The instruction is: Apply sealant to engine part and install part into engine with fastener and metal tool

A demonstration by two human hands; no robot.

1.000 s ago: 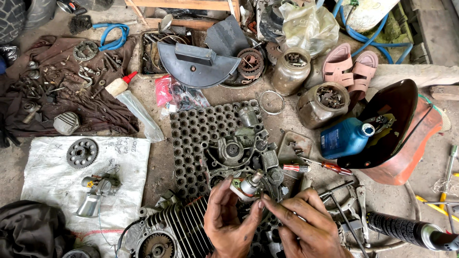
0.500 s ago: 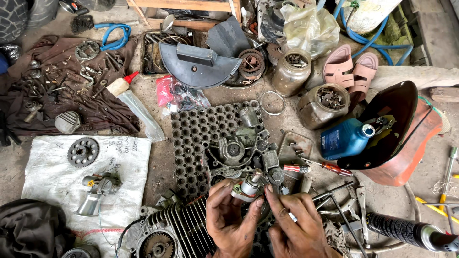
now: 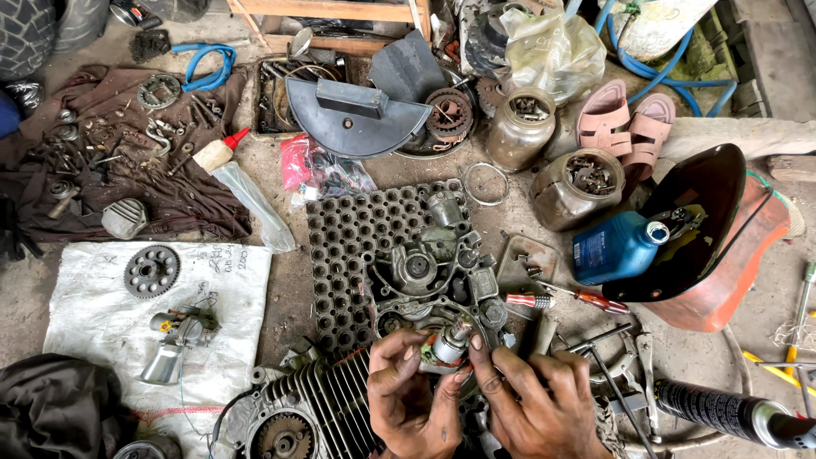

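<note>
At the bottom centre of the frame, your left hand (image 3: 412,399) and right hand (image 3: 531,404) are both clasped around a small cylindrical metal motor part with copper windings (image 3: 448,347). It sits just above the finned grey engine block (image 3: 319,416) at lower left centre, and just below the black perforated rubber mat (image 3: 357,246) carrying a grey engine casing (image 3: 433,272). A red-handled screwdriver (image 3: 557,299) lies to the right.

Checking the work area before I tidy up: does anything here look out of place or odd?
Yes: a pair of pink sandals lies among the greasy parts beside two jars of bolts. Both hands, left hand and right hand, hold a small metal part normally.
</note>
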